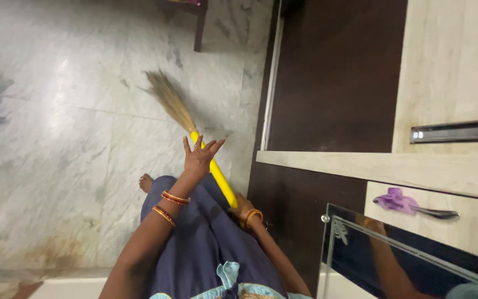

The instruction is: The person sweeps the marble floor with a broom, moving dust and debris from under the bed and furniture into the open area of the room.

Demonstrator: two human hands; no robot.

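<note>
A broom with a yellow handle [221, 180] and a tan grass brush [171, 102] slants across the white marble floor [56, 138]. My right hand [243, 207], with an orange bangle at the wrist, is closed around the lower end of the handle. Higher up the handle, near the brush, my left hand [200, 158] lies over it with fingers spread apart; red and gold bangles circle that wrist. The brush tip rests on the floor close to the cabinet's base. My bare foot [146, 182] shows below a dark blue garment [206, 243].
A dark brown cabinet door [333, 77] stands to the right, with beige drawer fronts [455, 61] and metal handles [455, 132]. A purple scrap [395, 200] hangs on one handle. A glass panel [394, 260] sits at lower right. A dark furniture leg [199, 27] stands at the top.
</note>
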